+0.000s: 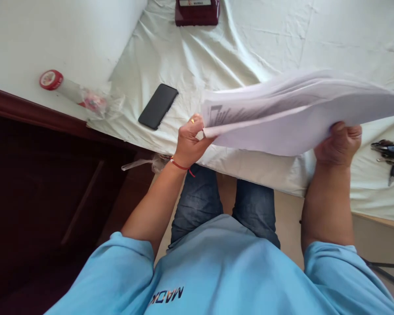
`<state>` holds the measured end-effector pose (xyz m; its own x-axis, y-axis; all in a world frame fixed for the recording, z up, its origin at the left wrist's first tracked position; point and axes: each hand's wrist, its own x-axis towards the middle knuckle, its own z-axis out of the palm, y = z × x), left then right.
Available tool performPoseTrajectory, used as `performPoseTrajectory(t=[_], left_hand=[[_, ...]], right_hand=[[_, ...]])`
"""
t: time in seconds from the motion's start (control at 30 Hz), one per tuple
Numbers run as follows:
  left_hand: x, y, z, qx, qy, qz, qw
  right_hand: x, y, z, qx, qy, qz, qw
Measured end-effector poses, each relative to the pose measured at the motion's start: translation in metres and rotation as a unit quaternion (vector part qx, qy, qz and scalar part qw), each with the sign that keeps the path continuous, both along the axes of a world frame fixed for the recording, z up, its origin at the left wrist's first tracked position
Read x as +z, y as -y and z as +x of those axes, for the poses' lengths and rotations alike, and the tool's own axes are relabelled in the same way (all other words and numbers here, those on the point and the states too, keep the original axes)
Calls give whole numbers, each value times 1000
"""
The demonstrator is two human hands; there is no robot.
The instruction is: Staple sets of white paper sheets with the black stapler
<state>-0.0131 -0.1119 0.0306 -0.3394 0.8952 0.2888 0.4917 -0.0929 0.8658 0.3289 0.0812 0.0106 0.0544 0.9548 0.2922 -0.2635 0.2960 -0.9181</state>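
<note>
A sheaf of white paper sheets (265,131) is held up above the cloth-covered table, fanned apart a little at its far side. My left hand (192,140), with a ring and a red string bracelet, is closed on the left edge of the sheets. My right hand (339,142) grips their near edge on the right, thumb on the near face and the other fingers partly hidden. Dark printed lines show on an inner sheet near the left end. The sheets bend and rise toward the right.
A black phone (158,106) lies left of the papers on the pale cloth (262,35). Farther left are a red-capped jar (51,80) and a clear plastic bag (100,103). A dark red box (197,13) stands at the back. Keys (392,153) lie at right.
</note>
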Motion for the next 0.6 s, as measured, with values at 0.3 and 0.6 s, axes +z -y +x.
performPoseTrajectory(t=[0.3,0.6], left_hand=[[-18,5,17,-53,110,-17,992],[-8,1,2,-70,73,-11,995]], right_hand=[[2,19,0,123,121,-134,976],[9,27,7,146,190,-82,967]])
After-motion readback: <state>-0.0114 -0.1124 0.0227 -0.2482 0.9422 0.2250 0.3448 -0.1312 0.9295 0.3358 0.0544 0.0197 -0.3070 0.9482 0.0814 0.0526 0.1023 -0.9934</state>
